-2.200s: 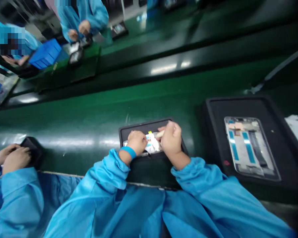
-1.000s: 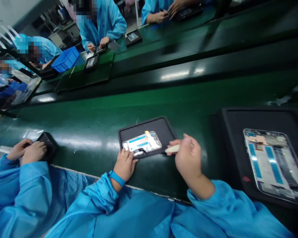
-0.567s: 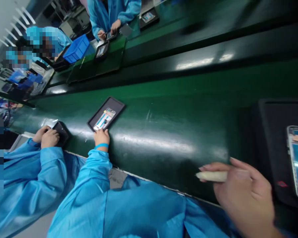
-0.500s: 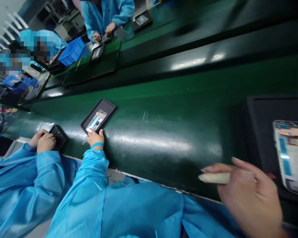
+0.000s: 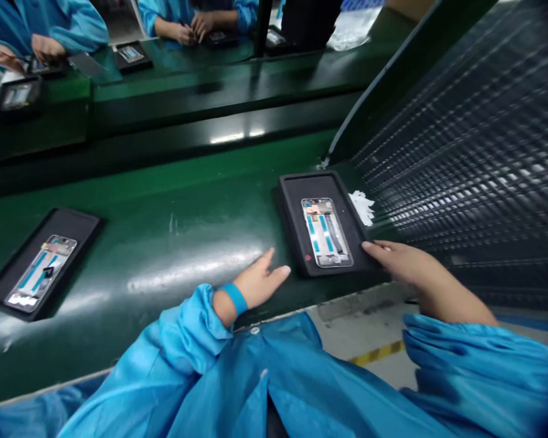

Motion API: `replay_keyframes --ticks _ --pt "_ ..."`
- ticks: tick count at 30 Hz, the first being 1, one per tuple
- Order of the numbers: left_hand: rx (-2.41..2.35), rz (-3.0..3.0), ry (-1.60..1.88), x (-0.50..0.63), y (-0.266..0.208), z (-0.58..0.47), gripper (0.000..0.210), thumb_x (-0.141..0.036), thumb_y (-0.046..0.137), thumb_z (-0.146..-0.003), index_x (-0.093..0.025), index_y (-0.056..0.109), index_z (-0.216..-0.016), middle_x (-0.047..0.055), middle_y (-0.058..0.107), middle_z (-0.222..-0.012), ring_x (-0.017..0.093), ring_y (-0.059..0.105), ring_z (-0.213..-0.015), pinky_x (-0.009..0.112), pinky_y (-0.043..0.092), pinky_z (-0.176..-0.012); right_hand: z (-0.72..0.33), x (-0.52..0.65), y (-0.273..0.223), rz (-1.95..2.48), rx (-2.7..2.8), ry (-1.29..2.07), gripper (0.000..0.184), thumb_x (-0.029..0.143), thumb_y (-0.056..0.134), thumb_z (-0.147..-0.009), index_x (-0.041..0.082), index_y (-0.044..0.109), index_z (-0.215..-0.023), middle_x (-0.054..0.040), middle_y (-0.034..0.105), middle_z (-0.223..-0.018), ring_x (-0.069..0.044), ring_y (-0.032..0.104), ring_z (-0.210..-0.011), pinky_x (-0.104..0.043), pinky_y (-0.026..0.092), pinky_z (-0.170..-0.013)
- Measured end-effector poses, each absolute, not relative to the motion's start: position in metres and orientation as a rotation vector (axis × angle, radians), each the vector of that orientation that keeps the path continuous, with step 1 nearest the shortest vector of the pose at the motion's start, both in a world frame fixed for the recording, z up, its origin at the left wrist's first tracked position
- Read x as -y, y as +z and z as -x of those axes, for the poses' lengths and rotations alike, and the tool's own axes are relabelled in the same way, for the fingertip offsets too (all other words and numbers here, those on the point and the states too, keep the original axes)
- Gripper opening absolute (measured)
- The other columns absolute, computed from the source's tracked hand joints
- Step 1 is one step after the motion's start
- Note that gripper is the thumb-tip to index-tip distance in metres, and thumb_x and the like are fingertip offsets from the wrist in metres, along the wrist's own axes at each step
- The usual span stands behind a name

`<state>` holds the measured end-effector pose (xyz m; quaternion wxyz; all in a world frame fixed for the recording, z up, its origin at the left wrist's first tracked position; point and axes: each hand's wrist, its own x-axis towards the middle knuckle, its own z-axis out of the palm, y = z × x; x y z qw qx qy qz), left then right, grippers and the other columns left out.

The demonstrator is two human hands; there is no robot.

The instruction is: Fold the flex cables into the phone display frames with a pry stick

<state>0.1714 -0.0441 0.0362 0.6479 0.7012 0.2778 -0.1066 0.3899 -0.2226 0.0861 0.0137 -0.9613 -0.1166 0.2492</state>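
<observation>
A black tray (image 5: 292, 213) lies on the green bench, and inside it is a phone frame (image 5: 327, 234) with blue strips. My right hand (image 5: 404, 261) pinches the tray's right edge near its front corner, thumb on top; the other fingers are mostly hidden. A small pale tip shows by the thumb, perhaps a finger cover. My left hand (image 5: 258, 285), with a blue band at the wrist, is open just left of the tray, fingers spread and apart from it. Further left, a second black tray (image 5: 80, 224) holds another phone frame (image 5: 41, 274) with a small dark part on it.
A dark ribbed panel (image 5: 484, 170) rises on the right, with white scraps (image 5: 362, 208) at its foot. Across the green bench (image 5: 201, 213), co-workers' hands (image 5: 203, 25) work at more black trays (image 5: 134, 58). A dark post (image 5: 262, 27) stands at the back.
The view has swung right. My left hand has left the left tray and come near the right one. My right hand, earlier off the tray, now grips its right edge.
</observation>
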Motion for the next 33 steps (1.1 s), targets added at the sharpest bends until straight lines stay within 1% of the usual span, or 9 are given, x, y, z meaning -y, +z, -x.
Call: replay_keyframes --ticks 3,8,11,14,19,22,25,29,33 --pt "-0.585 -1.362 -0.245 0.066 0.034 -0.196 0.071 -0.052 0.055 -0.075 -0.015 0.035 -0.133 0.014 0.055 -0.120 0.022 0.056 -0.104 0.034 0.044 -0.090 -0.375 0.212 0.099 2.970 0.363 0.885 0.033 0.035 0.044 -0.082 0.011 0.067 -0.084 -0.0117 0.066 -0.078 -0.020 0.061 -0.072 -0.028 0.040 -0.069" --pt "-0.692 -1.089 0.049 0.065 0.033 -0.208 0.044 -0.039 0.059 -0.073 -0.022 0.052 -0.113 0.007 0.061 -0.111 0.019 0.059 -0.093 0.034 0.049 -0.081 -0.329 0.198 0.121 2.955 0.485 0.615 0.036 0.047 0.044 -0.078 0.020 0.059 -0.060 -0.0036 0.057 -0.052 -0.018 0.054 -0.053 -0.028 0.036 -0.053" --pt "-0.803 -0.916 0.175 0.027 0.041 -0.179 0.040 -0.032 0.062 -0.068 -0.019 0.055 -0.106 0.006 0.064 -0.099 0.018 0.062 -0.083 0.036 0.052 -0.075 -0.288 0.183 0.117 2.720 0.506 0.655 0.037 0.053 0.047 -0.076 0.020 0.061 -0.065 -0.0016 0.061 -0.057 -0.017 0.056 -0.055 -0.026 0.036 -0.049" --pt "-0.914 -0.882 0.272 -0.030 0.051 -0.122 0.050 -0.027 0.070 -0.059 -0.017 0.056 -0.106 0.004 0.066 -0.090 0.018 0.062 -0.080 0.035 0.052 -0.076 -0.250 0.166 0.106 2.361 0.770 0.964 0.034 0.049 0.045 -0.080 0.021 0.065 -0.075 -0.0008 0.066 -0.068 -0.016 0.060 -0.063 -0.024 0.040 -0.054" --pt "-1.144 -1.028 0.127 -0.092 0.056 -0.031 0.059 -0.029 0.076 -0.051 -0.015 0.058 -0.106 0.008 0.067 -0.095 0.023 0.062 -0.087 0.041 0.049 -0.084 -0.223 0.146 0.085 2.109 1.177 1.252 0.031 0.036 0.040 -0.085 0.022 0.067 -0.082 -0.0024 0.069 -0.082 -0.017 0.062 -0.077 -0.026 0.044 -0.066" --pt "-1.235 -1.377 -0.045 -0.105 0.046 -0.021 0.052 -0.031 0.071 -0.059 -0.012 0.059 -0.106 0.011 0.064 -0.103 0.026 0.058 -0.098 0.044 0.042 -0.093 -0.222 0.135 0.070 2.213 1.303 1.090 0.030 0.034 0.040 -0.086 0.020 0.066 -0.091 -0.0050 0.068 -0.090 -0.020 0.061 -0.086 -0.030 0.044 -0.074" --pt "-1.330 -2.075 -0.003 -0.104 0.040 -0.037 0.036 -0.028 0.056 -0.074 -0.013 0.060 -0.107 0.011 0.060 -0.112 0.027 0.048 -0.112 0.047 0.030 -0.102 -0.221 0.122 0.058 2.301 1.412 0.903 0.031 0.032 0.041 -0.086 0.017 0.065 -0.100 -0.0074 0.067 -0.099 -0.022 0.059 -0.093 -0.032 0.043 -0.081" --pt "-1.022 -2.619 0.008 -0.069 0.038 -0.057 0.035 -0.028 0.041 -0.085 -0.012 0.059 -0.110 0.012 0.060 -0.108 0.027 0.049 -0.107 0.047 0.032 -0.099 -0.217 0.109 0.051 2.328 1.560 0.781 0.032 0.027 0.039 -0.087 0.015 0.062 -0.105 -0.0081 0.066 -0.101 -0.021 0.058 -0.095 -0.032 0.042 -0.083" --pt "-0.763 -2.737 0.047 -0.022 0.026 -0.059 0.029 -0.031 0.046 -0.084 -0.019 0.064 -0.102 0.009 0.061 -0.105 0.029 0.044 -0.111 0.050 0.032 -0.099 -0.218 0.098 0.050 2.339 1.747 0.667 0.033 0.025 0.036 -0.088 0.015 0.062 -0.104 -0.0091 0.065 -0.101 -0.022 0.058 -0.092 -0.033 0.042 -0.080"
